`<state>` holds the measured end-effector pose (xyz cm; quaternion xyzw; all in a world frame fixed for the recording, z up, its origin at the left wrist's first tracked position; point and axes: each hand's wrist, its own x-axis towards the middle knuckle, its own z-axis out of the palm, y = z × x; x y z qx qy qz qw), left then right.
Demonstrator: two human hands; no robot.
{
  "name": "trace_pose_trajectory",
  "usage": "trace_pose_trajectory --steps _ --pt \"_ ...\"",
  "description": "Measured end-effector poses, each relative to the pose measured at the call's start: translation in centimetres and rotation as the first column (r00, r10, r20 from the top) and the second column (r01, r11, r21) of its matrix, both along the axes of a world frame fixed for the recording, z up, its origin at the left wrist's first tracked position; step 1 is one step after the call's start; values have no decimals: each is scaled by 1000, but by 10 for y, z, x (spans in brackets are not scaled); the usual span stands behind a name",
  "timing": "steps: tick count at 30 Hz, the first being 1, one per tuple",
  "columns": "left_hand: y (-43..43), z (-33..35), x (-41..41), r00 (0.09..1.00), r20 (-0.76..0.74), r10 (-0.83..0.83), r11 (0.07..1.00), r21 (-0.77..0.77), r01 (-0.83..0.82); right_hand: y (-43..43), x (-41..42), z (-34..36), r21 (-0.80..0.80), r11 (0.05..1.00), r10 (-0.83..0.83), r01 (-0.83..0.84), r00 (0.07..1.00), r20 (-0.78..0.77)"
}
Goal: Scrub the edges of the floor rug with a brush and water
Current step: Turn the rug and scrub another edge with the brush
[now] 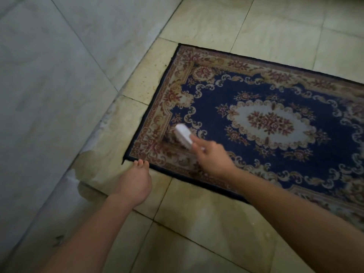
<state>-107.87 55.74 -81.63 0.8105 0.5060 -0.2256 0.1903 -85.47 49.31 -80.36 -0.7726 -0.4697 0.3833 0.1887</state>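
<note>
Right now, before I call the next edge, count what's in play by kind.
rug: 1
brush: 1
hands: 2, left hand at the rug's near corner, right hand gripping the brush
Total: 4

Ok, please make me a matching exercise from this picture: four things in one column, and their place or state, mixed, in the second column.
Column one:
1. brush
2. left hand
3. rug
4. right hand

Column two:
A. lies flat on the tiled floor
B. fingertips touch the rug's near edge, by the corner
C. white, over the rug's patterned border
D. grips the brush

Pairs: 1-C, 2-B, 3-A, 4-D
</note>
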Motion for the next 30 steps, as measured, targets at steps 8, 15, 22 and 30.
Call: trace_pose_trajectory --steps 8,15,22,30 --pt "3 6 5 995 -76 -63 998 4 63 -34 -52 -7 -130 868 491 -479 868 81" --pt "0 4 0 999 -23 -35 999 -26 34 11 -27 -10 -118 983 163 -142 969 187" --pt "0 4 0 1000 12 -20 1000 -12 20 30 -15 1 -76 970 235 -230 969 78" --pt "-1 3 -22 991 129 47 997 47 -53 -4 -54 2 -173 803 581 -571 814 13"
